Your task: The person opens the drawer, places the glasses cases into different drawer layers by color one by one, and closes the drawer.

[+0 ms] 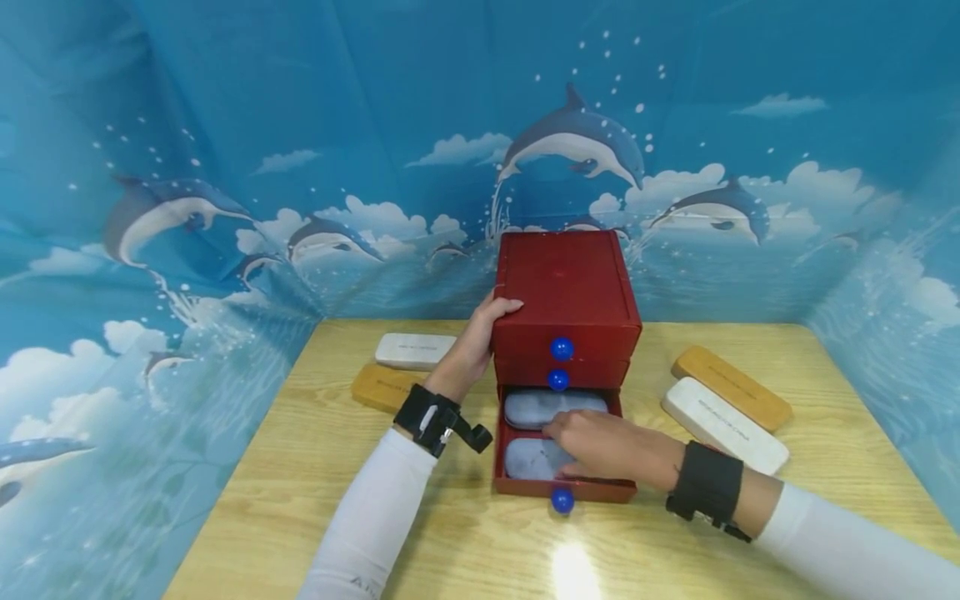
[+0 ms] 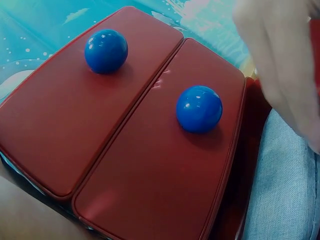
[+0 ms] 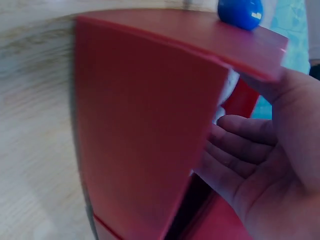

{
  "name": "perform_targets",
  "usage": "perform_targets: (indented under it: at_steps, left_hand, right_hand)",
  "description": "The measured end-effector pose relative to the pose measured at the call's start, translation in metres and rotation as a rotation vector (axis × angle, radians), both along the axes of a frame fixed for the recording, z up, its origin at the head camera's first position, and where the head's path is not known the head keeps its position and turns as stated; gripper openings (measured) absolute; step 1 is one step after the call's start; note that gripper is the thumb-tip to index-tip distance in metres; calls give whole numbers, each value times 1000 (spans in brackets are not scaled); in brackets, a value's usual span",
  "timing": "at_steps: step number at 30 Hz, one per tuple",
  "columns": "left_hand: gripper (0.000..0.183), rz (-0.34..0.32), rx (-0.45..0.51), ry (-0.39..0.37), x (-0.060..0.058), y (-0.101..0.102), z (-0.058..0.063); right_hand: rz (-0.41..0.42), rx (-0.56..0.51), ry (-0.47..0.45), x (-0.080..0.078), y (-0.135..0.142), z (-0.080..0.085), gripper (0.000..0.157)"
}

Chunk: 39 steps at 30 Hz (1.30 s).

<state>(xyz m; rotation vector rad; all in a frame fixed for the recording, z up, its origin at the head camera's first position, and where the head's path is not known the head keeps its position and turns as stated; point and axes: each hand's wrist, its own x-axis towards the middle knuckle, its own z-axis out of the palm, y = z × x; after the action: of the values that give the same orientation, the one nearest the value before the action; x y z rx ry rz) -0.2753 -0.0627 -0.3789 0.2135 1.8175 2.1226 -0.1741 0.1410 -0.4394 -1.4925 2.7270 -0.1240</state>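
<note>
Creased blue backdrop [image 1: 420, 92], dolphin-and-cloud print: beyond the right grip [image 1: 607, 446]. Wood-grain bench [image 1: 285, 467]: beneath the grip. Bright light reflection [image 1: 573, 571]: bench surface, near side.

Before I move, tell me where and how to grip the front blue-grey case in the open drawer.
Probably from above, pinching across the two long edges of the front blue-grey case, near its rounded left end: the drawer walls it in at the sides, and the right hand covers its right part.
</note>
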Motion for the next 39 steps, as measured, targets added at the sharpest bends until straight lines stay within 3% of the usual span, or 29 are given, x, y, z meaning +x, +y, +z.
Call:
perform_targets:
  at_steps: [4,9,18,21,25,29,36,39]
  left_hand:
    - [55,-3,4,4,-1,1,0]
    - [53,-3,6,11,-2,1,-2]
    - [56,3,3,12,-2,0,-3]
    - [56,-2,-3,12,-3,1,-4]
    - [56,-6,-3,19,-4,2,-3]
    - [56,-15,-2,30,-4,3,-3]
    - [55,-6,-7,22,-4,3,-3]
    - [54,6,-6,13,-4,1,-3]
  right_hand:
    - [-42,-89,-47,3,1,10,44]
    - [-105,-242,-196,13,3,22,40]
    - [-156,-523,-649,43,10,23,26]
    - [-166,-584,-817,53,14,18,19]
    - [-166,-642,-959,64,18,4,17]
    - [-211,-675,-1013,76,20,-12,24]
    - [-411,-652,-1037,94,19,-29,36]
    - [-445,-658,-1060,96,16,-34,35]
